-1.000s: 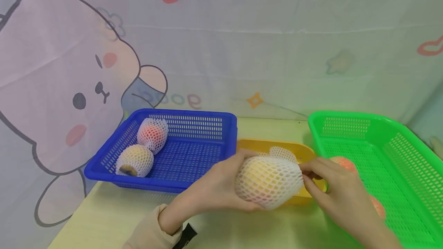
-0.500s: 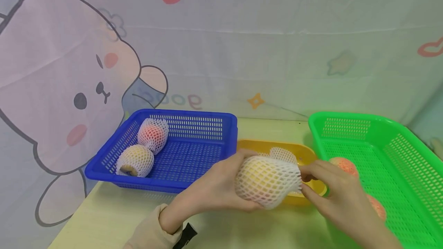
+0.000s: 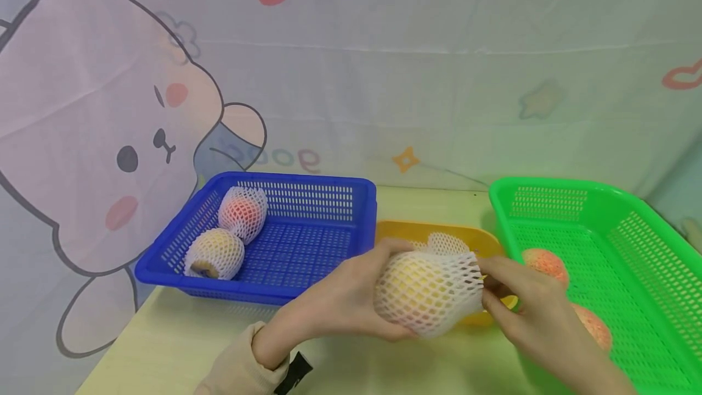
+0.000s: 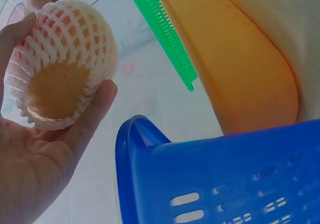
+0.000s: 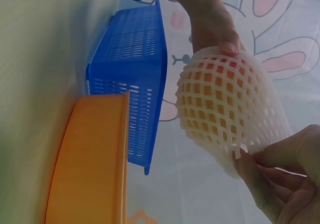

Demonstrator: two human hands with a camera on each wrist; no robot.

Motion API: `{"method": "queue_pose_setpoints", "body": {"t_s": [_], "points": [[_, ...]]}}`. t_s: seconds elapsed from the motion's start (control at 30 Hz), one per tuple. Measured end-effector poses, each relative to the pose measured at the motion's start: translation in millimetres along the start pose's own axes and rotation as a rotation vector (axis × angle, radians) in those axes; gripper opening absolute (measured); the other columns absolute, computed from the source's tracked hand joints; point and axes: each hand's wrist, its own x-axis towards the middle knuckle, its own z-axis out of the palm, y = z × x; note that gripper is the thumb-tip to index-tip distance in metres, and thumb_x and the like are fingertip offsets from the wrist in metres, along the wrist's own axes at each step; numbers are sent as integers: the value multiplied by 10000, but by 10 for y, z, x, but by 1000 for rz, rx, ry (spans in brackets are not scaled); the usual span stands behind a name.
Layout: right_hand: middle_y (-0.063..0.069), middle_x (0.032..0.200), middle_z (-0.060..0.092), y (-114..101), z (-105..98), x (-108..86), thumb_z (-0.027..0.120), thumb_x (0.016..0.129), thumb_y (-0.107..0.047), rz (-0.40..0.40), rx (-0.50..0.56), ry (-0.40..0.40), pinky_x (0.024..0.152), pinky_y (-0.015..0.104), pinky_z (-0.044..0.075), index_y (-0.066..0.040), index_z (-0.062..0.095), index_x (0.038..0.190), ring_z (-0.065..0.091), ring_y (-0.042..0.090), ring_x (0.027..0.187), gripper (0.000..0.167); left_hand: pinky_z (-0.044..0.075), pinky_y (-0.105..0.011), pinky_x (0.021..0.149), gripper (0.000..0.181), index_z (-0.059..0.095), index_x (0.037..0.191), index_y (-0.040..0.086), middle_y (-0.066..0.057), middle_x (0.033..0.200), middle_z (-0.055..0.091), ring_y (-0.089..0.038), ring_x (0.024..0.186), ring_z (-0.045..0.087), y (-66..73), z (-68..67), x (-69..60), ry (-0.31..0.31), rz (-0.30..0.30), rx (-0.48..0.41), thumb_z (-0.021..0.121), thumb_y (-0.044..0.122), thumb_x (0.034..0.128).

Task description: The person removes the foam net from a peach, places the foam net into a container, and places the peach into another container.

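My left hand holds a round yellow and red fruit, its fingers and thumb curved round the sides. A white foam net sleeve covers most of it. In the left wrist view the fruit's bare skin shows through the sleeve's opening on the palm side. At the other end, the net extends past the fruit, and my right hand pinches its loose edge between thumb and fingers, plainest in the right wrist view. Behind the hands stands a yellow basin with another foam net sleeve in it.
At left, a blue basket contains a reddish fruit and a yellow fruit, both in foam nets. A green basket on the right has two orange-pink fruits near its left wall. A printed curtain hangs behind the table.
The sleeve's right end has spread wider and its edge now flares at my right fingertips. My left hand and the fruit have barely shifted.
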Motion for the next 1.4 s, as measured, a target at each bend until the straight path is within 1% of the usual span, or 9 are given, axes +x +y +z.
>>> {"method": "queue_pose_setpoints", "body": {"t_s": [0.1,0.23,0.37,0.47,0.67,0.87,1.03,1.2,1.4], "points": [[-58,816,682,-25,-14,3,688,626,205,60,-26,-16,600,76,476,-123,674,1043,593,-55,651,530,492,-216,905,927,325,1388,231,7,1295,554,-108,1111,580,6,1,-1,-9,19,8,875,296,645],[-90,784,668,-19,-14,2,721,615,175,58,5,-25,617,85,480,-135,671,1044,592,-51,670,532,498,-222,903,925,329,1390,229,10,1289,556,-106,1101,581,1,-7,5,-1,32,11,874,296,645],[-74,856,670,16,15,-11,781,573,129,-3,46,-17,710,77,476,-128,670,1058,595,-23,782,560,498,-230,913,919,343,1388,208,20,1286,558,-95,1094,578,-12,-10,20,17,39,10,875,302,644],[-56,924,666,23,42,-23,790,560,100,-18,57,-23,780,64,455,-133,665,1074,580,-10,849,578,495,-233,921,921,352,1381,204,27,1284,561,-90,1095,578,-16,-7,28,38,32,7,881,307,634],[-74,1016,666,-31,72,-36,845,559,-14,29,3,-59,845,52,417,-163,639,1139,587,-2,892,634,502,-244,917,909,371,1357,223,32,1259,573,-90,1077,584,0,1,32,84,21,-14,890,296,614],[-61,1091,662,-79,109,-39,892,556,-134,81,-56,-77,869,52,416,-176,605,1207,591,14,945,712,500,-253,932,903,379,1351,220,26,1265,567,-95,1092,582,11,6,27,112,34,-30,895,281,612],[-37,1138,639,-106,142,-33,895,555,-172,99,-55,-77,848,127,470,-164,579,1258,580,23,963,771,497,-250,939,898,382,1354,238,37,1283,558,-98,1108,583,7,15,20,136,62,-56,895,273,619],[-26,1215,610,-116,150,-22,898,568,-231,109,-76,-88,803,215,516,-181,533,1328,561,19,979,845,500,-247,935,884,379,1351,253,36,1288,558,-103,1109,586,-2,28,22,135,83,-82,891,257,630],[4,1305,583,-103,137,-32,903,576,-261,103,-94,-100,888,146,464,-188,532,1336,536,25,1114,849,497,-246,943,884,378,1351,257,46,1296,553,-91,1114,580,2,51,16,119,92,-101,888,242,629]]}}
